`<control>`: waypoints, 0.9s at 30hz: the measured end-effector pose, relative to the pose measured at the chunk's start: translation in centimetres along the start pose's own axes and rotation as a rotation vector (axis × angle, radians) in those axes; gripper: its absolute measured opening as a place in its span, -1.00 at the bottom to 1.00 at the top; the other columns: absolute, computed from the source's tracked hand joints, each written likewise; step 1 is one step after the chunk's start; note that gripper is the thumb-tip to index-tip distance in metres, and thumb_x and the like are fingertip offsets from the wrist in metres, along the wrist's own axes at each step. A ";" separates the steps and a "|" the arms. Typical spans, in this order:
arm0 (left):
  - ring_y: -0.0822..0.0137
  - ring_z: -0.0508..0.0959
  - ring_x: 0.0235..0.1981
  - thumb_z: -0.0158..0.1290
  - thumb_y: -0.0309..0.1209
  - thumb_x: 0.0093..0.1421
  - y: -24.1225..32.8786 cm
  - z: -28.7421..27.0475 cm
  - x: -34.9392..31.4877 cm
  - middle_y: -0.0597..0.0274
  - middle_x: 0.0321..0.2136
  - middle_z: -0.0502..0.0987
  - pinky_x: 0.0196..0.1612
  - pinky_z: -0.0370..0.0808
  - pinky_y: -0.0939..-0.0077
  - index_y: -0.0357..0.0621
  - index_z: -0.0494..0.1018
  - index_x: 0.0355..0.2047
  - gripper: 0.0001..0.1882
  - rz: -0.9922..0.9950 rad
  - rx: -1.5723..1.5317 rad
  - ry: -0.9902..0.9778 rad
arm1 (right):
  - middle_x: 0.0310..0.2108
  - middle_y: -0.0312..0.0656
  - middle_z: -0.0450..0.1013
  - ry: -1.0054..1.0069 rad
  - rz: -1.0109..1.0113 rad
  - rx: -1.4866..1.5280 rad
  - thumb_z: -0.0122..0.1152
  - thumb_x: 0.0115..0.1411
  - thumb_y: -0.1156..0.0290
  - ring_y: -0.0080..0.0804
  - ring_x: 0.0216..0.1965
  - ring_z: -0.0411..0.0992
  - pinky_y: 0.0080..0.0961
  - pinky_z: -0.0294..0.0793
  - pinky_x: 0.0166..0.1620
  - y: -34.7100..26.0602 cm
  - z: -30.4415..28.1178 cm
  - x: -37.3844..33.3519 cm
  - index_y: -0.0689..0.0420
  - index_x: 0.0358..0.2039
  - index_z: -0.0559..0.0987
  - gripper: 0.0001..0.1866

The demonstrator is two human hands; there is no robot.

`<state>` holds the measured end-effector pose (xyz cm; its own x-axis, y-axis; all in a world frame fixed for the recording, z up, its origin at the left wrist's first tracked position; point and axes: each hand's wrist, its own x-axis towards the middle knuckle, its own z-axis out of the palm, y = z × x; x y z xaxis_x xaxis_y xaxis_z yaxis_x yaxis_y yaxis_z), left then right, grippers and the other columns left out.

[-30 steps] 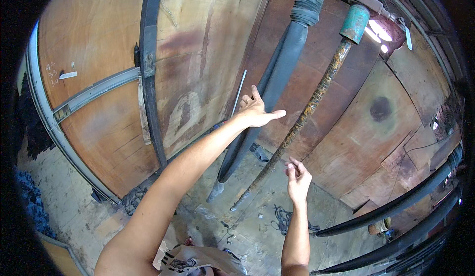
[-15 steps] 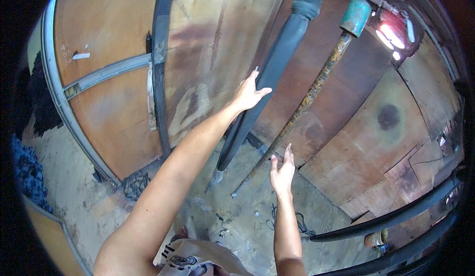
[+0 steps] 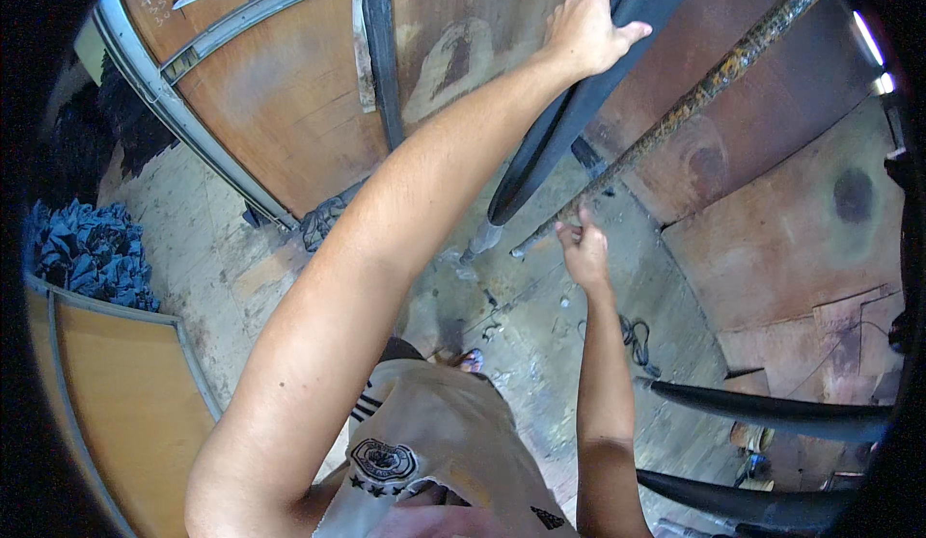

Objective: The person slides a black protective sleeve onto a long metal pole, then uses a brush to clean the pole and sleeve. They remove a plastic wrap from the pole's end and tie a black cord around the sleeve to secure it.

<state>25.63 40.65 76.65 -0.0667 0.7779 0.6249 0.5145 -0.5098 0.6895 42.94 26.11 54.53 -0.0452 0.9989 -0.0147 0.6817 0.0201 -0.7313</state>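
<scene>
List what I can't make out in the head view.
Upper ends of the black tube and rusty rod: head view, cut off by the upper edge.
Whether the left hand grips the tube: head view, its own back hides the palm.
Whether the right hand touches the rod: head view, fingers too small and depth unclear.

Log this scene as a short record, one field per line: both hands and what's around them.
Left hand: fingers spread, at the long dark grey tube; contact unclear
Right hand: fingers loosely bent, beside the lower part of the thin rusty metal rod; contact unclear
Lower right: long black tubes
Far left: heap of crumpled blue material
</scene>
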 end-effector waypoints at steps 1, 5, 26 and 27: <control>-0.07 0.63 -0.03 0.33 -0.06 0.11 0.3 -0.1 -0.3 -0.19 -0.11 0.62 0.05 0.52 0.09 -0.25 0.40 0.11 -0.31 0.009 -0.005 0.025 | 0.21 0.34 0.35 -0.060 0.033 0.024 0.24 0.25 0.45 -0.09 -0.06 0.62 -0.30 0.58 -0.01 0.6 1.1 -0.7 0.39 0.36 0.19 -0.27; -0.12 0.61 -0.09 0.20 -0.13 0.24 1.1 -1.3 -1.4 -0.18 -0.10 0.58 -0.03 0.54 0.00 -0.26 0.31 0.15 -0.39 0.101 0.009 0.030 | 0.08 0.29 0.48 -0.005 -0.056 0.115 0.25 0.24 0.43 -0.09 -0.07 0.62 -0.29 0.57 -0.02 1.9 5.6 -1.9 0.42 0.35 0.20 -0.26; 0.52 0.49 -0.44 0.09 -0.45 0.35 -27.6 -1.8 -24.3 0.36 -0.39 0.56 -0.40 0.43 0.59 -0.19 0.50 -0.08 -0.83 -0.462 -0.749 -0.576 | -0.21 -0.17 0.62 0.431 0.158 0.546 0.48 0.03 0.42 -0.40 -0.20 0.56 -0.43 0.49 0.01 -3.8 13.7 -2.2 0.32 -0.13 0.58 -0.59; 0.52 0.52 -0.40 0.11 -0.43 0.33 -30.5 -1.7 -28.1 0.34 -0.37 0.57 -0.36 0.47 0.56 -0.19 0.51 -0.07 -0.80 -0.477 -0.527 -0.669 | -0.20 -0.18 0.62 0.401 0.174 0.575 0.48 0.03 0.41 -0.40 -0.20 0.55 -0.43 0.48 0.02 -3.9 13.6 -2.7 0.32 -0.12 0.58 -0.58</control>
<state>10.32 33.67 38.67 0.4146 0.9099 0.0130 0.0999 -0.0597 0.9932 30.48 22.77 48.18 0.3759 0.9266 0.0077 0.1577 -0.0558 -0.9859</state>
